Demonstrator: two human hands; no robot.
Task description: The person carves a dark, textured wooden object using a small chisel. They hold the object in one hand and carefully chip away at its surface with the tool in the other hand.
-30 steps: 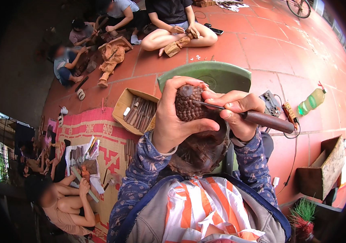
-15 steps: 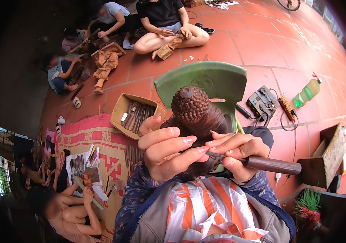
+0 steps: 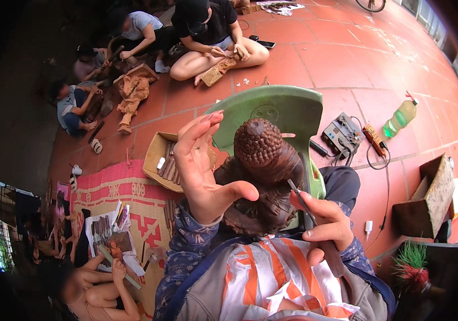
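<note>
A dark brown carved wooden statue, its head covered in small round curls, rests on a green plastic chair in front of me. My left hand is raised at the statue's left side, fingers spread and holding nothing. Between the thumb and fingers of my right hand is a carving chisel with a dark wooden handle. The chisel's thin metal blade points up and left, close to the statue's lower right side; whether it touches the wood I cannot tell.
Left of the chair stands a cardboard box of wooden-handled tools on a patterned mat. To the right are a grey control box, a power strip, a green bottle and a wooden box. Several people work nearby.
My left hand has let go of the blade end and lifted up and left with its fingers opening. My right hand has swung the chisel so its blade points upward, its handle toward me.
</note>
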